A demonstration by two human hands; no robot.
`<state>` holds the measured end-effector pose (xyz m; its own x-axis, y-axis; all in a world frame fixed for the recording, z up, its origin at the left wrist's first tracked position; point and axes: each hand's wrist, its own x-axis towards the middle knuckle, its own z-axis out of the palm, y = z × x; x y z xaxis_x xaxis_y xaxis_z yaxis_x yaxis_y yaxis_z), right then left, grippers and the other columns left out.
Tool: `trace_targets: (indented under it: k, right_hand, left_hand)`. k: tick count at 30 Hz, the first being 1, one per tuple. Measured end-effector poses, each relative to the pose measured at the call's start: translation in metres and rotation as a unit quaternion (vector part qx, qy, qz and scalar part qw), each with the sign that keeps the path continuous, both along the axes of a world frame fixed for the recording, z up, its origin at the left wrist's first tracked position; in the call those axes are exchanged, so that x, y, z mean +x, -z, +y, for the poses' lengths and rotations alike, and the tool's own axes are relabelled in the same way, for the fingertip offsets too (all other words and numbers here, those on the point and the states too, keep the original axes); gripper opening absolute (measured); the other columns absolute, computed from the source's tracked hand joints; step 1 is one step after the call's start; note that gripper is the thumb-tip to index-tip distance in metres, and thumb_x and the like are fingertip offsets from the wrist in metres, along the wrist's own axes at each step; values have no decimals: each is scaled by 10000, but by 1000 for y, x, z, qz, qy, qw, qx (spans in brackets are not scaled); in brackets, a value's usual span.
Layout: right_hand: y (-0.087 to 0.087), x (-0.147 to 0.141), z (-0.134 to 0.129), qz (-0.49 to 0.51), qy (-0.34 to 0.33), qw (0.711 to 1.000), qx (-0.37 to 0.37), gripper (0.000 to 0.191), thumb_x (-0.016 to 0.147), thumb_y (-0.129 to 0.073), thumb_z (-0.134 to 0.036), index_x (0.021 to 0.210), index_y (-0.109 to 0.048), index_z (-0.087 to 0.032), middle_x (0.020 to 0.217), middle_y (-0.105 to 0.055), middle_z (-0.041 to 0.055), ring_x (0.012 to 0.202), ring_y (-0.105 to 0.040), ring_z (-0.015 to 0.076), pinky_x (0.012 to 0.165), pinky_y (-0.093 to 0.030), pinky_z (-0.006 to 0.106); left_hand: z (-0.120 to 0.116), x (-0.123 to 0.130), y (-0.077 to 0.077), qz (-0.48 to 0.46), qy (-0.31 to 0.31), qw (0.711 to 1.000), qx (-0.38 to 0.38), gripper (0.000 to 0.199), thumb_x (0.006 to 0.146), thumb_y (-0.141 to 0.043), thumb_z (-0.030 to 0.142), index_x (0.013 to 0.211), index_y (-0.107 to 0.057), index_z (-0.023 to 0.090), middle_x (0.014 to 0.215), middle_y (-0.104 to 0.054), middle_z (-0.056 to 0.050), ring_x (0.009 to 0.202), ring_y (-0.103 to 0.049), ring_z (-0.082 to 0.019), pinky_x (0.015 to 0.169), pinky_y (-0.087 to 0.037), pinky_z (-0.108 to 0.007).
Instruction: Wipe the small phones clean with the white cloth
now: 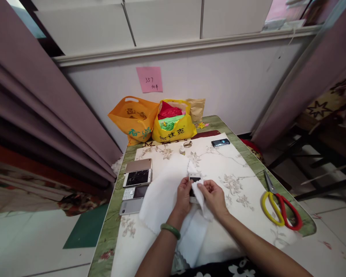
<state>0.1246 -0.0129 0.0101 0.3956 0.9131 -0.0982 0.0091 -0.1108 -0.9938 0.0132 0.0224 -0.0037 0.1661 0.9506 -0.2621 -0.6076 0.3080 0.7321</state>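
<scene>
Fingers of the left hand (pixel 184 194) curl narrowly around the left side of a small white phone (pixel 195 178), thumb over its front. On my feed I read the right hand (pixel 215 197) as pinched, thumb against fingers, on a fold of white cloth (pixel 161 192) that lies across part of the screen. I have the phone between the two hands, white frame and dark display showing at its top; its middle I can't make out behind cloth and thumb. The cloth spreads left of the left hand and down between the forearms. Beyond that, a row of phones (pixel 137 178) lines the left edge of the table (pixel 105 234). Right of the right hand, I see floral cover (pixel 242 161) running out to scissors (pixel 272 190) near the right edge. Ahead of both hands sit a small bottle (pixel 182 149), then a yellow bag (pixel 175 134) toward the far edge.
</scene>
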Motion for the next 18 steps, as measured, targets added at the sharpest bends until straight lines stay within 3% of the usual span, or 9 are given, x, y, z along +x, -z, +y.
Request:
trace_targets:
  k: [5, 9, 13, 15, 18]
  right_hand:
    - [-2, 15, 29, -18, 34, 999, 11, 415, 697, -675, -579, 707, -579, -176, 554, -533, -31, 498, -434, 109, 466, -347, 220]
    - [-3, 27, 36, -57, -28, 998, -8, 450, 729, -614, -604, 649, -609, -161, 525, -534, -22, 488, -431, 109, 445, -320, 217]
    - [4, 36, 30, -55, -95, 993, -44, 482, 710, -623, -621, 613, -620, -148, 518, -553, -11, 479, -441, 111, 424, -299, 217]
    - [10, 37, 29, -40, -67, 996, -49, 495, 686, -638, -636, 601, -613, -149, 499, -550, -9, 472, -449, 116, 418, -295, 220]
    - [19, 33, 29, 11, 26, 999, -32, 514, 682, -620, -670, 638, -606, -158, 496, -557, -9, 477, -470, 128, 423, -315, 228]
  left_hand:
    - [-3, 2, -1, 44, 13, 999, 26, 279, 720, -746, 316, 926, -654, 152, 839, -695, -24, 731, -619, -121, 728, -465, -235]
    - [-6, 3, -5, 80, 59, 994, 46, 323, 726, -740, 314, 984, -666, 135, 880, -707, -57, 766, -629, -133, 741, -468, -240]
    - [-3, 4, -6, 105, 56, 992, 30, 365, 692, -763, 351, 967, -652, 139, 779, -697, -35, 681, -623, -126, 673, -474, -238]
    - [-2, 5, -7, 119, 40, 992, 12, 390, 663, -782, 370, 948, -642, 143, 708, -676, -13, 621, -608, -117, 623, -471, -231]
    - [-6, 5, -13, 116, 11, 993, -22, 387, 635, -801, 378, 892, -630, 145, 706, -668, -4, 604, -608, -113, 593, -475, -226]
